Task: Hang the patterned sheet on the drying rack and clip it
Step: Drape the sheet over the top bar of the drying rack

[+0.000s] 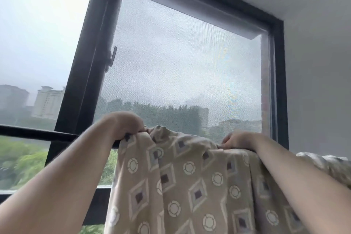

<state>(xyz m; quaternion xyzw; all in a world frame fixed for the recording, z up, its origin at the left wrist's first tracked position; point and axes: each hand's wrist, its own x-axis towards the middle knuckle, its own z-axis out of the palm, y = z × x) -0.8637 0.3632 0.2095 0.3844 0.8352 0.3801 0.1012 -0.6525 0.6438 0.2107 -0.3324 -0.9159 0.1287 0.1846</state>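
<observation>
The patterned sheet (190, 180), beige with diamonds and circles, hangs draped over a dark horizontal rod of the drying rack (38, 133) in front of the window. My left hand (123, 123) grips the sheet's bunched top edge at the rod, fingers curled over it. My right hand (239, 139) pinches the top fold further right, where the fabric hides the rod. The cloth bulges up between the two hands. No clip is visible.
A dark-framed window (91, 62) with a mesh screen (180, 66) stands right behind the rod, its handle (112, 58) at mid height. A white wall (319, 81) closes the right side. More bunched sheet (330, 165) lies at the right edge.
</observation>
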